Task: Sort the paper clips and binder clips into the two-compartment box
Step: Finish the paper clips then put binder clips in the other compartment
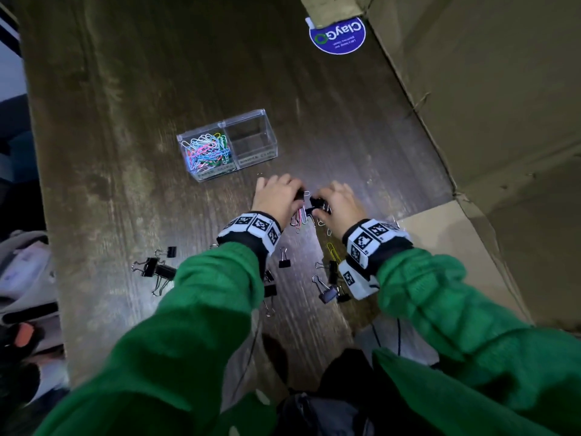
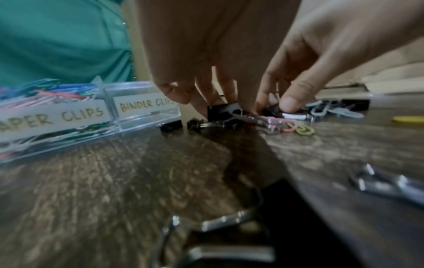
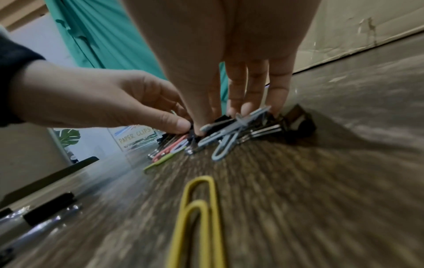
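Observation:
The clear two-compartment box [image 1: 255, 151] stands on the dark wooden table; its left side is full of coloured paper clips [image 1: 207, 149] and its right side, labelled BINDER CLIPS [image 2: 146, 105], is empty. Just in front of it lies a small mixed pile of clips [image 1: 309, 212]. My left hand [image 1: 295, 196] pinches a black binder clip [image 2: 223, 111] at the pile's left. My right hand [image 1: 323, 203] pinches another black binder clip [image 3: 222, 120] with thumb and fingers. Pink, green and grey paper clips [image 3: 174, 150] lie under both hands.
Several black binder clips lie loose near my wrists [image 1: 154, 268] [image 1: 284, 259] [image 1: 327, 291]. A yellow paper clip [image 1: 332, 251] sits by my right wrist. A big cardboard box [image 1: 471, 121] walls off the right side. A blue round sticker [image 1: 338, 34] is at the far end.

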Motion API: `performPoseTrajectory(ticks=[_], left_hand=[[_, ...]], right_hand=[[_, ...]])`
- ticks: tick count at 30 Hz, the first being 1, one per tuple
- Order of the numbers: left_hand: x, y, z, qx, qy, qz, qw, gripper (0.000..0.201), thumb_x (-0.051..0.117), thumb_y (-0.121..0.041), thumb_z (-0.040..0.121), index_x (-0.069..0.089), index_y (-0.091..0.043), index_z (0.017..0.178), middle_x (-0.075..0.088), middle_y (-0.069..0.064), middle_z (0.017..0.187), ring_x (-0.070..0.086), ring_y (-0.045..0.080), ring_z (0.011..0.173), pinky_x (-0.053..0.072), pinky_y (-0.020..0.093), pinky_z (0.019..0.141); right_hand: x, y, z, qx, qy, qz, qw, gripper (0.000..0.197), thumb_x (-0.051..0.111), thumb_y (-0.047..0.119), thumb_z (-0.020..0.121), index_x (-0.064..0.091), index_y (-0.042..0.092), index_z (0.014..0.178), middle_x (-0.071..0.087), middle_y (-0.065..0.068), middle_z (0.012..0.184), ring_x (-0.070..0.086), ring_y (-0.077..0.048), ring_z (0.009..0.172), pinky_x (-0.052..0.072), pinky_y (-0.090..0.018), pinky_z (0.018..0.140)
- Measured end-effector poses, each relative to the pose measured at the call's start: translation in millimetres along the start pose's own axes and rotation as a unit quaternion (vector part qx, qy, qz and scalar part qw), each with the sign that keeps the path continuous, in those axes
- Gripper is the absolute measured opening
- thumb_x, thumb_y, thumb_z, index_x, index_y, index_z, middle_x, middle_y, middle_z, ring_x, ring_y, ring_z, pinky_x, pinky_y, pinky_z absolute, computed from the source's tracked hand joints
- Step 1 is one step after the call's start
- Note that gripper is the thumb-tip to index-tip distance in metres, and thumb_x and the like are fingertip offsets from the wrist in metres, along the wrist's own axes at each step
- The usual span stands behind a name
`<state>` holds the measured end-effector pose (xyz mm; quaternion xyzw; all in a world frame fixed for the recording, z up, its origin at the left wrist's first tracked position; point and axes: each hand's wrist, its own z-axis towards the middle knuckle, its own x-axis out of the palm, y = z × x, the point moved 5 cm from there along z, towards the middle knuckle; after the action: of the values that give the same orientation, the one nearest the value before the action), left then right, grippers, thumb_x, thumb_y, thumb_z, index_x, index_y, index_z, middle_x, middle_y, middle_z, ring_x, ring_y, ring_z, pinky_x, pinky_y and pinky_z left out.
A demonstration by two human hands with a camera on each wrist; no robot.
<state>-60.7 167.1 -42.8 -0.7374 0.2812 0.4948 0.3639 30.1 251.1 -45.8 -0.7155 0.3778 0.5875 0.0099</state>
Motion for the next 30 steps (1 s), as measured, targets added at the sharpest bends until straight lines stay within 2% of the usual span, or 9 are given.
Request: performPoseTrajectory(ticks=[4, 7, 10, 13, 17, 22, 24, 26, 30], left_hand=[[-9.7, 21.8, -6.0, -0.058, -0.051, -0.034, 0.996, 0.028, 0.053, -0.027, 0.090, 0.053, -0.018, 0.116, 0.054, 0.006, 0.122, 0.047, 0.026, 0.114, 0.028, 0.040, 0.097], [-15.9, 35.2, -21.5, -0.064, -0.094, -0.052, 0.992, 0.028, 0.052, -0.023, 0.091, 0.053, -0.014, 0.117, 0.050, 0.009, 0.122, 0.048, 0.027, 0.113, 0.029, 0.040, 0.095], [-12.1, 44.7, -36.9, -0.065, -0.078, -0.017, 0.995, 0.029, 0.049, -0.026, 0.092, 0.051, -0.015, 0.119, 0.053, 0.008, 0.121, 0.049, 0.026, 0.111, 0.027, 0.039, 0.094], [-4.6, 50.7, -47.1, -0.059, -0.053, 0.015, 0.997, 0.029, 0.049, -0.026, 0.092, 0.052, -0.016, 0.119, 0.056, 0.006, 0.119, 0.049, 0.026, 0.110, 0.025, 0.040, 0.096], [-6.7, 42.9, -42.4, -0.063, -0.070, 0.045, 0.995, 0.028, 0.044, -0.028, 0.093, 0.055, -0.017, 0.116, 0.056, 0.005, 0.115, 0.047, 0.026, 0.109, 0.025, 0.040, 0.094], [-14.1, 20.7, -10.6, -0.046, -0.086, 0.075, 0.992, 0.029, 0.046, -0.030, 0.092, 0.053, -0.015, 0.116, 0.053, 0.007, 0.117, 0.043, 0.028, 0.112, 0.029, 0.041, 0.095], [-10.2, 17.6, 2.6, -0.043, -0.055, 0.076, 0.995, 0.033, 0.047, -0.034, 0.091, 0.051, -0.017, 0.120, 0.052, 0.007, 0.121, 0.043, 0.027, 0.116, 0.029, 0.041, 0.096], [-4.7, 18.2, 12.6, -0.046, -0.023, 0.061, 0.997, 0.036, 0.048, -0.036, 0.091, 0.049, -0.017, 0.121, 0.053, 0.007, 0.124, 0.044, 0.027, 0.117, 0.029, 0.041, 0.096], [0.4, 21.0, 17.8, -0.028, -0.010, 0.043, 0.999, 0.024, 0.048, -0.030, 0.092, 0.053, -0.014, 0.110, 0.056, 0.007, 0.118, 0.047, 0.027, 0.113, 0.028, 0.040, 0.093]], right_hand=[[-3.2, -2.9, 3.7, -0.001, -0.012, 0.028, 1.000, 0.017, 0.064, 0.019, 0.086, 0.064, 0.015, 0.103, 0.059, -0.007, 0.106, 0.051, -0.025, 0.108, 0.043, -0.030, 0.084], [-8.9, -6.0, 7.2, 0.009, -0.025, 0.050, 0.998, 0.014, 0.064, 0.017, 0.086, 0.066, 0.014, 0.099, 0.061, -0.008, 0.103, 0.053, -0.025, 0.104, 0.042, -0.030, 0.081], [-20.4, -8.7, 13.5, 0.035, -0.065, 0.078, 0.994, 0.015, 0.064, 0.018, 0.086, 0.066, 0.014, 0.100, 0.060, -0.009, 0.105, 0.056, -0.026, 0.102, 0.045, -0.031, 0.082], [-29.9, -8.2, 21.2, 0.054, -0.089, 0.077, 0.992, 0.018, 0.062, 0.018, 0.087, 0.065, 0.014, 0.104, 0.056, -0.009, 0.114, 0.053, -0.025, 0.110, 0.045, -0.032, 0.088], [-31.7, 11.1, 20.5, 0.012, -0.088, 0.013, 0.996, 0.015, 0.056, 0.020, 0.090, 0.065, 0.012, 0.099, 0.056, -0.010, 0.114, 0.049, -0.027, 0.112, 0.043, -0.035, 0.088], [1.3, 34.9, 7.4, -0.006, -0.022, -0.136, 0.990, 0.043, 0.058, 0.046, 0.084, 0.067, 0.009, 0.103, 0.051, -0.011, 0.124, 0.041, -0.029, 0.119, 0.035, -0.041, 0.097], [7.3, 39.9, 4.7, -0.005, -0.022, -0.156, 0.987, 0.043, 0.059, 0.042, 0.085, 0.064, 0.008, 0.109, 0.050, -0.011, 0.127, 0.039, -0.028, 0.121, 0.032, -0.040, 0.100], [8.7, 44.3, 3.0, -0.011, -0.022, -0.135, 0.990, 0.033, 0.056, 0.029, 0.089, 0.064, 0.007, 0.111, 0.051, -0.011, 0.127, 0.038, -0.029, 0.121, 0.032, -0.039, 0.101], [14.9, 48.3, -4.9, -0.040, -0.015, -0.140, 0.989, 0.024, 0.051, 0.013, 0.090, 0.064, 0.006, 0.108, 0.051, -0.010, 0.123, 0.038, -0.029, 0.118, 0.032, -0.037, 0.097]])
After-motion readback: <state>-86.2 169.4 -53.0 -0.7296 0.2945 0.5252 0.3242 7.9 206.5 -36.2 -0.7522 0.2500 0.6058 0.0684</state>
